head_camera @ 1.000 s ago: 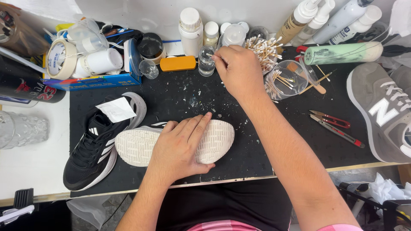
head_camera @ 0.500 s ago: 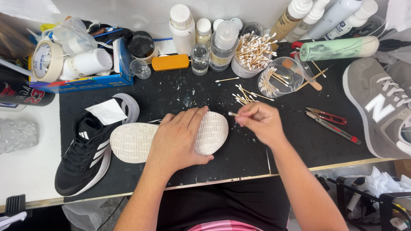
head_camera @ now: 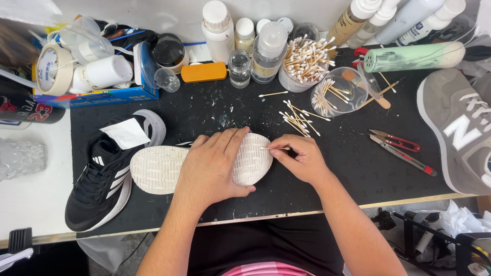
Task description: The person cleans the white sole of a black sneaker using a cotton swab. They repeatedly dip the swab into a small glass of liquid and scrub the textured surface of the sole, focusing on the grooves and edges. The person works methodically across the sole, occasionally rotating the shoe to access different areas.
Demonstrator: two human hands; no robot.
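Head view looks straight down on the right hand (head_camera: 302, 161), whose fingers are pinched closed on a cotton swab (head_camera: 274, 148); the swab lies almost level, its tip touching the toe end of a white shoe sole (head_camera: 158, 168). That shoe lies sole-up on a black mat (head_camera: 353, 168), near the front edge of the table, toe pointing right. Left hand (head_camera: 215, 171) presses flat on the middle of the sole, fingers stretched out toward the toe, gripping nothing but holding the shoe down. Just beyond the right hand a loose heap of swabs (head_camera: 296, 120) is scattered on the mat. Farther back stand a cup packed with swabs (head_camera: 304, 64), a tipped clear cup (head_camera: 337, 94) with a few more, a small glass jar (head_camera: 239, 67) and several bottles (head_camera: 269, 43). Left of the sole sits a black sneaker (head_camera: 99, 181), upright, with a slip of white paper (head_camera: 125, 134) on it. Right of the hands lie red snips (head_camera: 396, 140), and a grey sneaker (head_camera: 458, 130) at the mat's edge.
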